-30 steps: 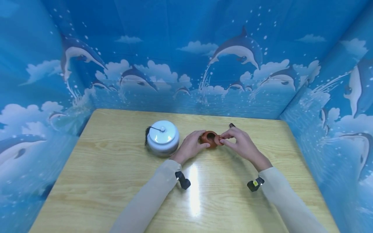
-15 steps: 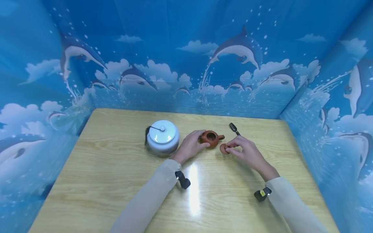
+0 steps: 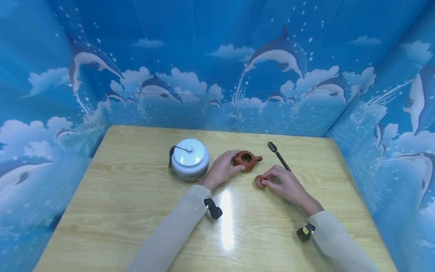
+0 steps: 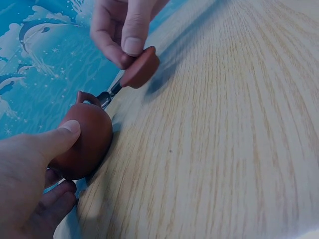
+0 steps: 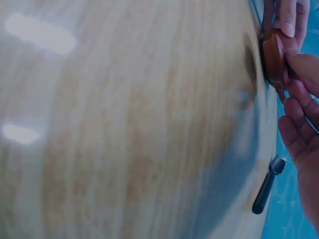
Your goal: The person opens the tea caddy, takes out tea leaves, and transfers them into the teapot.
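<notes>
A small reddish-brown clay teapot (image 3: 250, 166) stands uncovered on the table, its round opening facing up and its handle to the right. My left hand (image 3: 222, 168) grips it from the left, with the thumb on the near side, as the left wrist view shows on the teapot body (image 4: 94, 134). Between thumb and fingertips, my right hand (image 3: 285, 185) pinches the matching teapot lid (image 3: 259, 181) by its knob. The lid (image 4: 141, 70) is tilted and held over the table, to the right of the teapot and nearer the body.
A pale lidded jar (image 3: 190, 162) with a dark tassel stands left of my left hand. Behind my right hand lies a black scoop (image 3: 278, 155), partly covered by it. A blue dolphin-print curtain (image 3: 217, 75) rises along the table's back edge.
My right hand has drawn the lid off the teapot's handle side, toward the body and slightly right, uncovering the handle and the scoop. The left hand keeps its grip on the teapot.
</notes>
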A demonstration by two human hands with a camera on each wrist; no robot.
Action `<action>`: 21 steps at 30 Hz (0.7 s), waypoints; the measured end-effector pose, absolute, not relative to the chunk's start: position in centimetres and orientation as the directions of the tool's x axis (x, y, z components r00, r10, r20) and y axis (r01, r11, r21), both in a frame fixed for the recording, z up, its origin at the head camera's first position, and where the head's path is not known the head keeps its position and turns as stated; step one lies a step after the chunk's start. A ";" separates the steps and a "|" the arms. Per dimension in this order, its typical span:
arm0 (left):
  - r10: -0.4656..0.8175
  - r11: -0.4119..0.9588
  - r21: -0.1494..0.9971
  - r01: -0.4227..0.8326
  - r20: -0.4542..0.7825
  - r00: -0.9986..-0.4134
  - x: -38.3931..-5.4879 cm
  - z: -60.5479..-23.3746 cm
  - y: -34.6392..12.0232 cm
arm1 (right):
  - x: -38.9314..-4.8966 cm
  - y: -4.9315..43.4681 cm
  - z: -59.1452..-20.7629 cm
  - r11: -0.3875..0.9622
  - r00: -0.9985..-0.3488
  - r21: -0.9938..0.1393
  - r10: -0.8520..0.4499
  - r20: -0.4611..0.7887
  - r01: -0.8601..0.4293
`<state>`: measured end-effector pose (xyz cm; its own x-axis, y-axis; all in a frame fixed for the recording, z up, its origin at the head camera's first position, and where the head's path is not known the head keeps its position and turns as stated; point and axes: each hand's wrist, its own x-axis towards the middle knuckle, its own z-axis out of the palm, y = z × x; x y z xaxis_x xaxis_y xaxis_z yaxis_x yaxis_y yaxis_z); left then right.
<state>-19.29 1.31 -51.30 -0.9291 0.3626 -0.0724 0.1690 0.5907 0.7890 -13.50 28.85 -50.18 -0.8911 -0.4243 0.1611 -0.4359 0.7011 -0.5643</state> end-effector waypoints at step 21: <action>0.373 0.577 0.798 0.171 -0.072 -0.925 -19.3 -51.5 1.2 | -13.0 29.0 -51.6 0.692 -0.889 -0.574 -0.431 0.156 -0.437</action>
